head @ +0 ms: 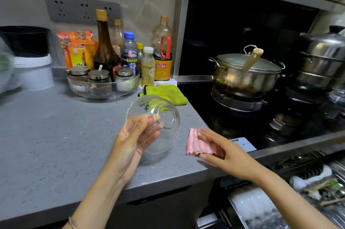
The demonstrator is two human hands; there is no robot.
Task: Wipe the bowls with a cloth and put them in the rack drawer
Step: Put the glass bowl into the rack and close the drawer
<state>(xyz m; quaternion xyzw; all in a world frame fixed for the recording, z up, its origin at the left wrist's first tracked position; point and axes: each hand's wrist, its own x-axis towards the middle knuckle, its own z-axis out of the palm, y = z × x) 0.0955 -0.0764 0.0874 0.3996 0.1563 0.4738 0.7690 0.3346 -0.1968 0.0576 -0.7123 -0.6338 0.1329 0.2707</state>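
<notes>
Glass bowl (165, 114) is being gripped, base tilted up, by the left hand (130, 141) over the bench (56, 135), frame centre. Striped cloth (196, 143), centre right, is being pressed under the straight-fingered right hand (227, 154). Wiping is judged not yet begun. Stowing in the open rack drawer (317, 182), lower right, is being left pending.

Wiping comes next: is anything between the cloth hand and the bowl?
Nothing visible. Only bare grey countertop separates the right hand, on the pink-and-white striped cloth, from the clear glass bowl that the left hand holds.
</notes>
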